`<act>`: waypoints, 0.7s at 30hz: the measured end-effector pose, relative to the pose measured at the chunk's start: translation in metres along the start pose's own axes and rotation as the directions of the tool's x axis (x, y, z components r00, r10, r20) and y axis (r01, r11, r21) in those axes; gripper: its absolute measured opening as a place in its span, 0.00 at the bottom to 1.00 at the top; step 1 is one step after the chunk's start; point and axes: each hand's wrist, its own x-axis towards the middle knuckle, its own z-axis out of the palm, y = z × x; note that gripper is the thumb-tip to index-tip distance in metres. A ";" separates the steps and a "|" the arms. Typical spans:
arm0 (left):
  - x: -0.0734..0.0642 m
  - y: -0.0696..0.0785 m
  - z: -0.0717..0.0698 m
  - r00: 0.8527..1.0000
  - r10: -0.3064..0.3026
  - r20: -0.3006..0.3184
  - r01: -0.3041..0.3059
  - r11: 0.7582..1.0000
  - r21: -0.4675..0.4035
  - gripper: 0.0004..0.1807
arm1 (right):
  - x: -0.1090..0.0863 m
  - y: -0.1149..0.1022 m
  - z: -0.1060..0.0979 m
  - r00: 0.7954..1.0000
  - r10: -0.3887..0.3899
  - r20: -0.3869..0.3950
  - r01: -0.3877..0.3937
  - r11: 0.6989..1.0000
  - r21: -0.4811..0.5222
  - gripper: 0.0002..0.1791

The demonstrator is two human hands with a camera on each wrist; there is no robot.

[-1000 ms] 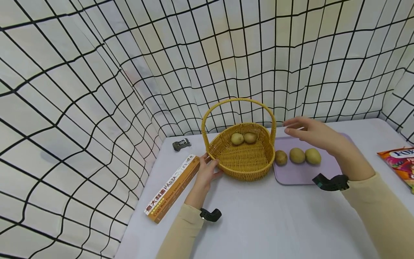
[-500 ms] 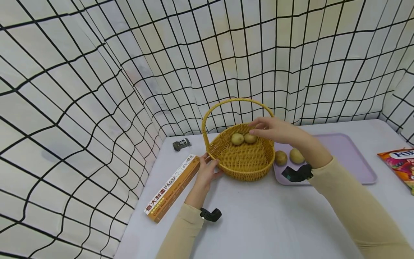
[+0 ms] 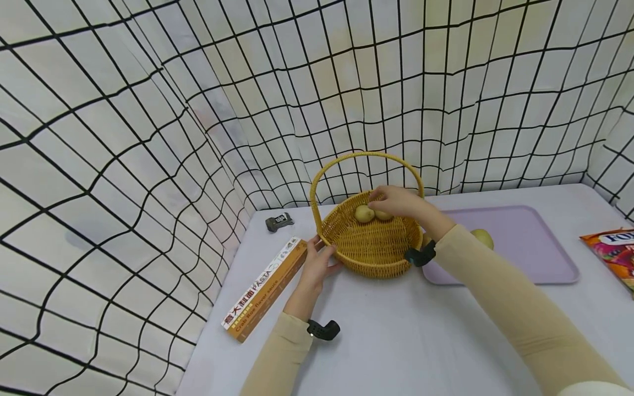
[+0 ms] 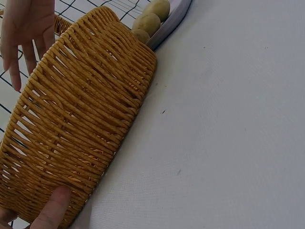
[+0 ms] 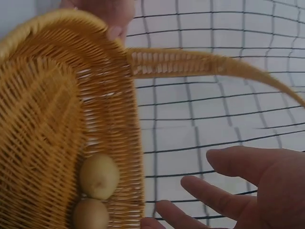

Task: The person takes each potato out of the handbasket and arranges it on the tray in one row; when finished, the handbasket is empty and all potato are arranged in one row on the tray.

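The yellow wicker basket (image 3: 375, 242) with a tall hooped handle stands at the back of the table. Inside it, near the back wall, lie two potatoes; one potato (image 3: 364, 214) shows plainly, the other is partly behind my right hand (image 3: 398, 202). That hand is over the basket, and its fingers are spread with nothing between them in the right wrist view. My left hand (image 3: 315, 267) holds the basket's left end, one finger (image 4: 56, 202) lying on the woven outer wall. More potatoes (image 4: 146, 25) rest on the lilac tray (image 3: 525, 242) right of the basket, mostly hidden by my right arm in the head view.
A long pasta box (image 3: 264, 289) lies slantwise left of my left hand. Behind it is a small dark packet (image 3: 279, 221). At the far right edge is a colourful snack bag (image 3: 614, 250). Black netting over white cloth walls stands behind and left of the table.
My right hand has moved left from above the tray to over the basket, its forearm now covering part of the tray. The left hand and the basket have stayed in place.
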 end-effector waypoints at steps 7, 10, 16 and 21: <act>0.002 -0.002 0.000 1.000 -0.005 -0.006 0.005 1.000 -0.007 0.39 | 0.027 0.012 0.016 0.998 0.059 0.005 -0.059 0.998 -0.027 0.25; 0.002 -0.002 -0.001 1.000 -0.013 -0.007 0.013 1.000 -0.012 0.39 | 0.037 0.017 0.022 0.992 0.124 0.001 -0.124 0.990 -0.069 0.25; 0.001 -0.001 0.000 1.000 -0.015 0.000 0.015 1.000 -0.019 0.40 | 0.048 0.027 0.026 0.980 0.198 0.008 -0.195 0.970 -0.143 0.27; 0.001 -0.001 0.000 1.000 -0.005 -0.004 0.005 1.000 -0.014 0.39 | 0.051 0.036 0.026 0.980 0.197 0.009 -0.194 0.969 -0.154 0.27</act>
